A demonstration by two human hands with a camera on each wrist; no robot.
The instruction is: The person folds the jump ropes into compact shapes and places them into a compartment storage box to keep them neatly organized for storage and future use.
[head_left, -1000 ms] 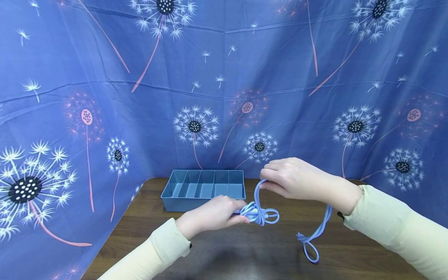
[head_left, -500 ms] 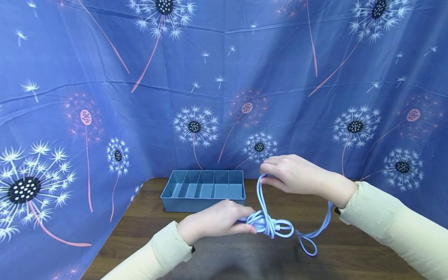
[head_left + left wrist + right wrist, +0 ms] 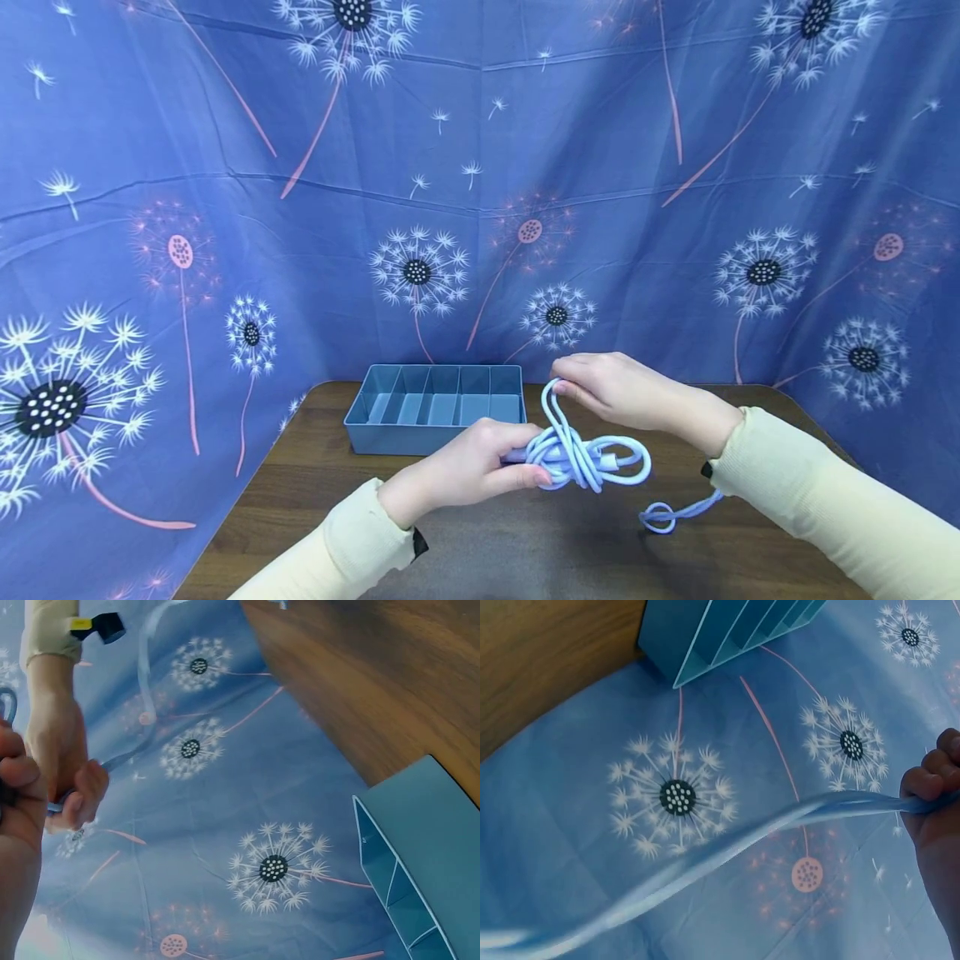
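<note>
A light blue cord (image 3: 573, 454) is wound into a bundle with loops sticking out to the right. My left hand (image 3: 480, 462) grips the bundle's left end between thumb and fingers, low over the table. Above it, my right hand (image 3: 618, 387) pinches a strand that rises from the bundle. The cord's twisted tail passes behind the right wrist and ends in a small loop (image 3: 660, 518) near the table. In the right wrist view, the doubled strand (image 3: 727, 851) runs from the right hand (image 3: 937, 795) to the lower left. Part of the left hand (image 3: 19, 802) shows in the left wrist view.
A blue-grey box (image 3: 435, 437) with several compartments stands at the back of the brown wooden table (image 3: 300, 500), behind the left hand. A blue cloth (image 3: 480, 208) printed with dandelions hangs along the back and left sides.
The right hand has carried the strand over the bundle, rising slightly, then dropping and drawing leftward. More turns lie around the bundle, its right loop looks bigger, and the hanging tail has shortened.
</note>
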